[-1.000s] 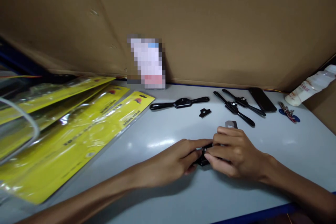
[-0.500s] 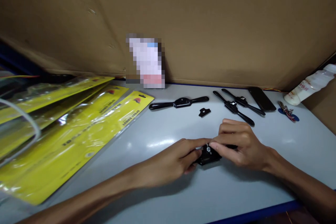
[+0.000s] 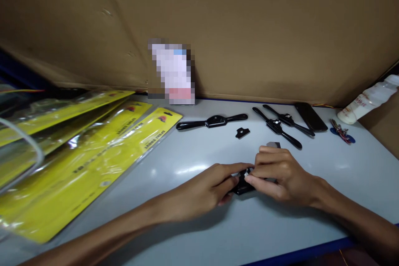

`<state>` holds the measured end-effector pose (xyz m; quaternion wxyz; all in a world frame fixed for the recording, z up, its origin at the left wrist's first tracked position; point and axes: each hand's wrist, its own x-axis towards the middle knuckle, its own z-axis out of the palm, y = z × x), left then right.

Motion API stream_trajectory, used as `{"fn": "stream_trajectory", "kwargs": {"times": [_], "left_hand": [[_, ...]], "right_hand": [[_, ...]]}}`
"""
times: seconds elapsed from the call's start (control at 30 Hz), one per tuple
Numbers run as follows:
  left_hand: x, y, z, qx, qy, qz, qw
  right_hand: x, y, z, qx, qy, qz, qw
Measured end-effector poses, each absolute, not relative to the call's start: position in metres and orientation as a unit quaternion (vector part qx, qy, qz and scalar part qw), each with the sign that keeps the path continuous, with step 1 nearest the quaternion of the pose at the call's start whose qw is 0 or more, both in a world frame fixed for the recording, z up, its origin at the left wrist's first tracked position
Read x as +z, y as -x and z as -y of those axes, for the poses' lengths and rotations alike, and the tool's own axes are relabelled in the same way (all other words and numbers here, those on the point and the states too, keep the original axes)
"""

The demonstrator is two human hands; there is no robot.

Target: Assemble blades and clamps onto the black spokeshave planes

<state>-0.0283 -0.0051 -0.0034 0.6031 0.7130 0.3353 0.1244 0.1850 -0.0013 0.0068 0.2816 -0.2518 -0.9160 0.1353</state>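
A black spokeshave (image 3: 244, 188) sits low over the grey table between my hands, its handles mostly hidden by my fingers. My left hand (image 3: 215, 187) is closed around its left side, the index finger stretched over the top. With thumb and fingertips, my right hand (image 3: 282, 174) pinches a small silver screw (image 3: 247, 172) at the middle of the tool. Just beyond my right knuckles a flat grey piece (image 3: 273, 144) shows; I cannot make out what it is. Farther back lie another black spokeshave (image 3: 216, 121) and a small black notched plate (image 3: 242, 133).
Two more spokeshaves (image 3: 277, 127) lie side by side at the back right, near a dark phone (image 3: 311, 116). Keys (image 3: 342, 133) and a tilted white bottle (image 3: 368, 99) are at the right. Yellow packaging cards (image 3: 124, 153) cover the left. A cardboard wall (image 3: 249, 29) stands behind.
My right hand has shifted slightly left, its fingertips now covering more of the silver screw. The grey piece beyond its knuckles has come into sight. My left hand keeps its hold.
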Motion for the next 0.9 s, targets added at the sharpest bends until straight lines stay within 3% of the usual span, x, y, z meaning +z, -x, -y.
{"fn": "stream_trajectory", "kwargs": {"times": [0.17,0.37,0.67,0.8,0.9], "left_hand": [[-0.004,0.030,0.005,0.111,-0.724,-0.341,0.588],[-0.001,0.031,0.005,0.101,-0.732,-0.341,0.581],[-0.008,0.030,0.009,0.140,-0.738,-0.337,0.568],[-0.009,0.030,0.009,0.143,-0.745,-0.336,0.559],[-0.010,0.030,0.010,0.155,-0.738,-0.343,0.560]], "right_hand": [[0.024,-0.195,-0.007,0.188,0.299,0.882,0.311],[0.033,-0.211,-0.018,0.263,0.361,0.887,0.118],[0.025,-0.204,-0.017,0.386,0.353,0.850,0.068],[0.023,-0.203,-0.013,0.327,0.359,0.871,0.072],[0.019,-0.202,-0.009,0.245,0.365,0.887,0.143]]}}
